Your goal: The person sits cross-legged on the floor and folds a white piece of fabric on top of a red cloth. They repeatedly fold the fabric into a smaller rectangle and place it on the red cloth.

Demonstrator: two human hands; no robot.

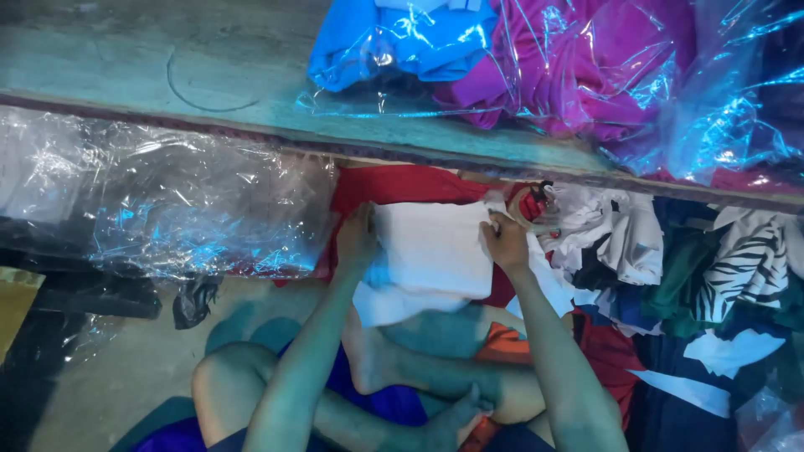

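The person sat cross-legged on the floor, and the folded white cloth garment (431, 251) lay flat in front of the knees, on top of a spread red cloth (402, 186) and just near of the long greenish wooden ledge (209, 63) that ran across the far side.

The left hand (357, 238) pressed down on the white garment's left edge, fingers curled over the fabric in a light grip. The right hand (505, 241) pinched the garment's far right corner, thumb and fingers closed on the cloth.

What could have gone wrong, as a judgement: the fold might have slipped or skewed if one hand pulled harder than the other, since the fabric looked soft and loose. The garment's near edge hung over the person's shin, so it could have slid off the red cloth. The heap of mixed white, striped and dark clothes (687, 268) lay just beside on the right, and a loose piece could have caught under the fold. The crinkled clear plastic sheeting (167, 201) to the left was slippery and near.

The white garment looked plain, roughly rectangular, folded into several layers, with soft creases and a bluish tint on its near left corner. On the far ledge lay bagged blue and magenta garments (519, 50) in clear plastic.
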